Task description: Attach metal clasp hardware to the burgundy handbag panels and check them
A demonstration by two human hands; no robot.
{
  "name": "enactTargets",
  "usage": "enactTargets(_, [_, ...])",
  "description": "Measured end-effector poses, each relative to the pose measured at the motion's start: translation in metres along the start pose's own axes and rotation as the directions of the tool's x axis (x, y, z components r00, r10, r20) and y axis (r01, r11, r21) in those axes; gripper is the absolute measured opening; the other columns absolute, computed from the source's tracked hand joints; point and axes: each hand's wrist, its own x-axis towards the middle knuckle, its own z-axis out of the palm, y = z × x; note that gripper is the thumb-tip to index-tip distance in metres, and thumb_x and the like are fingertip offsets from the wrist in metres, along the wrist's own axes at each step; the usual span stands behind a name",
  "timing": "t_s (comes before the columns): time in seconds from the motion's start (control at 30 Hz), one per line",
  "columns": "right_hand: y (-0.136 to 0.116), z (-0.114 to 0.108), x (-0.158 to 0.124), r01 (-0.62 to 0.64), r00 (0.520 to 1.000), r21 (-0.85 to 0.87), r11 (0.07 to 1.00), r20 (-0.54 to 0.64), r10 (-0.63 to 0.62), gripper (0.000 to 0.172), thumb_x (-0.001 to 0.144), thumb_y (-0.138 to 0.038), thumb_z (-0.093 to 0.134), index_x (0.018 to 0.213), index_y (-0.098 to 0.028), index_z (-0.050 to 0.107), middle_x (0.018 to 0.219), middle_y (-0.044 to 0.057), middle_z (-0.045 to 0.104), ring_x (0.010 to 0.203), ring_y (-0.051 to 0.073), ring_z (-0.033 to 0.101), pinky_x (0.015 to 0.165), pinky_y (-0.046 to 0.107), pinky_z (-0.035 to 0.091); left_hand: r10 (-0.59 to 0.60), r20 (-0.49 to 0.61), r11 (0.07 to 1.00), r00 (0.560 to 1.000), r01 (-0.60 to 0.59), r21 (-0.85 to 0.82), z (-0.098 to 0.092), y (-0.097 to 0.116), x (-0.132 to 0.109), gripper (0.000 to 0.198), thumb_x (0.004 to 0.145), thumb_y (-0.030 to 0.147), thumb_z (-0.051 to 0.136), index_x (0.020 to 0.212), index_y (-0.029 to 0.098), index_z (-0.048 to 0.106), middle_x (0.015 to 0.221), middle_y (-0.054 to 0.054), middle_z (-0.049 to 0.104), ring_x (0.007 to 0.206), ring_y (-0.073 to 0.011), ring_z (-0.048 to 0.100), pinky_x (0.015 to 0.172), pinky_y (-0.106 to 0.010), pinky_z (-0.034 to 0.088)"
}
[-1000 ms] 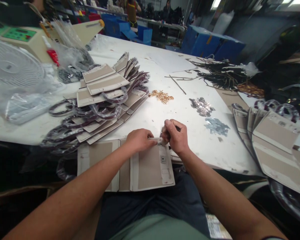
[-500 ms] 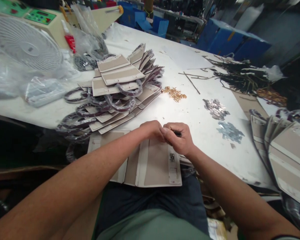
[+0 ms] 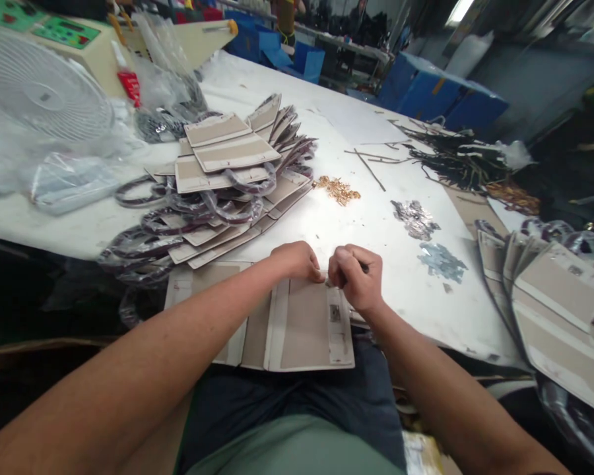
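Observation:
A flat beige bag panel (image 3: 307, 330) with pale edging lies over the table edge and my lap, a small metal plate (image 3: 335, 313) fixed near its right side. My left hand (image 3: 297, 260) is at the panel's far edge, fingers bent down and pinched together; what they hold is hidden. Just to its right, my right hand (image 3: 357, 274) is closed round a dark tool (image 3: 364, 267). Only the end of its handle shows. The fingertips of both hands are close together above the panel's upper right corner.
A pile of bag panels (image 3: 237, 148) with plastic-wrapped handles is at left, beside gold-coloured fasteners (image 3: 339, 190). Metal pieces (image 3: 416, 220) and grey plates (image 3: 443, 262) lie on the white table (image 3: 297, 227). More panels (image 3: 559, 297) stand at right. A fan (image 3: 44, 86) is at far left.
My hands have separated slightly; the right has turned and its fingertips now point down at the panel corner. The view has shifted a little to the right.

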Motion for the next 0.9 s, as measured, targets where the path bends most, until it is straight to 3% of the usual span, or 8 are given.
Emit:
enactTargets(0.17, [-0.003, -0.005, 0.003, 0.098, 0.986, 0.155, 0.983, -0.150, -0.075, 0.046, 0.096, -0.050, 0.064, 0.060, -0.024, 0.053, 0.048, -0.004, 0.046, 0.040, 0.014, 0.043, 0.042, 0.029, 0.033, -0.022, 0.054, 0.999, 0.998, 0.021, 0.032, 0.000, 0.001, 0.002, 0.036, 0.059, 0.054, 0.084, 0.084, 0.029, 0.082, 0.080, 0.002, 0.076, 0.075, -0.0179, 0.065, 0.062, -0.027, 0.036])
enactTargets(0.33, [0.007, -0.012, -0.002, -0.039, 0.992, 0.089, 0.995, -0.116, 0.049, 0.051, 0.098, -0.053, 0.062, 0.057, -0.023, 0.050, 0.049, -0.004, 0.047, 0.041, 0.012, 0.041, 0.043, 0.027, 0.032, -0.028, 0.072, 0.998, 0.997, 0.024, 0.058, 0.000, 0.002, 0.004, 0.036, 0.061, 0.057, 0.082, 0.084, 0.030, 0.083, 0.080, 0.003, 0.076, 0.075, -0.0187, 0.065, 0.062, -0.029, 0.037])
enactTargets(0.47, [-0.001, -0.034, -0.004, -0.127, 0.981, -0.290, 0.948, 0.105, 0.163, 0.046, 0.095, -0.051, 0.069, 0.061, -0.020, 0.062, 0.053, -0.003, 0.054, 0.049, 0.013, 0.048, 0.049, 0.027, 0.034, -0.001, 0.060, 0.997, 0.998, -0.003, 0.072, 0.001, -0.001, 0.006, 0.040, 0.061, 0.060, 0.080, 0.088, 0.031, 0.083, 0.081, 0.003, 0.076, 0.075, -0.0190, 0.066, 0.061, -0.028, 0.037])
enactTargets(0.57, [-0.003, -0.048, -0.012, -0.099, 0.909, -0.598, 0.795, 0.272, 0.317, 0.016, 0.089, -0.039, 0.077, 0.087, -0.024, 0.078, 0.074, -0.001, 0.072, 0.067, 0.017, 0.063, 0.062, 0.027, 0.044, 0.041, 0.045, 0.995, 0.998, -0.045, 0.087, 0.002, -0.004, 0.008, 0.038, 0.062, 0.059, 0.080, 0.087, 0.030, 0.083, 0.080, 0.002, 0.077, 0.074, -0.0188, 0.065, 0.062, -0.028, 0.038])
enactTargets(0.67, [0.004, -0.051, -0.026, -0.018, 0.852, -0.767, 0.641, 0.323, 0.411, 0.015, 0.087, -0.030, 0.078, 0.101, -0.031, 0.081, 0.097, 0.000, 0.079, 0.084, 0.021, 0.070, 0.075, 0.030, 0.049, 0.054, 0.019, 0.992, 0.998, -0.055, 0.113, 0.003, -0.003, 0.007, 0.033, 0.065, 0.055, 0.080, 0.085, 0.029, 0.082, 0.081, 0.002, 0.076, 0.076, -0.0190, 0.066, 0.063, -0.028, 0.039])
enactTargets(0.77, [0.013, -0.049, -0.035, 0.027, 0.857, -0.826, 0.563, 0.309, 0.413, 0.015, 0.086, -0.031, 0.077, 0.101, -0.033, 0.080, 0.101, -0.002, 0.079, 0.088, 0.022, 0.071, 0.075, 0.030, 0.048, 0.051, -0.103, 0.987, 0.993, -0.034, 0.158, 0.010, 0.002, -0.007, 0.041, 0.070, 0.054, 0.080, 0.102, 0.028, 0.079, 0.099, -0.001, 0.078, 0.090, -0.0230, 0.068, 0.071, -0.030, 0.044])
enactTargets(0.83, [0.016, -0.049, -0.037, 0.023, 0.865, -0.829, 0.559, 0.296, 0.404, 0.014, 0.086, -0.031, 0.077, 0.099, -0.032, 0.079, 0.100, -0.002, 0.079, 0.087, 0.021, 0.071, 0.074, 0.029, 0.047, 0.153, -0.307, 0.969, 0.939, -0.081, 0.235, 0.021, 0.006, -0.028, 0.046, 0.076, 0.046, 0.080, 0.117, 0.026, 0.074, 0.115, -0.006, 0.075, 0.106, -0.0273, 0.066, 0.083, -0.034, 0.048])
enactTargets(0.9, [0.017, -0.049, -0.036, 0.025, 0.866, -0.827, 0.561, 0.298, 0.401, 0.012, 0.086, -0.032, 0.077, 0.098, -0.032, 0.079, 0.098, -0.003, 0.079, 0.086, 0.020, 0.071, 0.072, 0.029, 0.047, 0.339, -0.474, 0.925, 0.813, -0.195, 0.326, 0.041, 0.006, -0.057, 0.043, 0.084, 0.036, 0.077, 0.124, 0.024, 0.069, 0.125, -0.009, 0.070, 0.116, -0.0292, 0.062, 0.096, -0.040, 0.048])
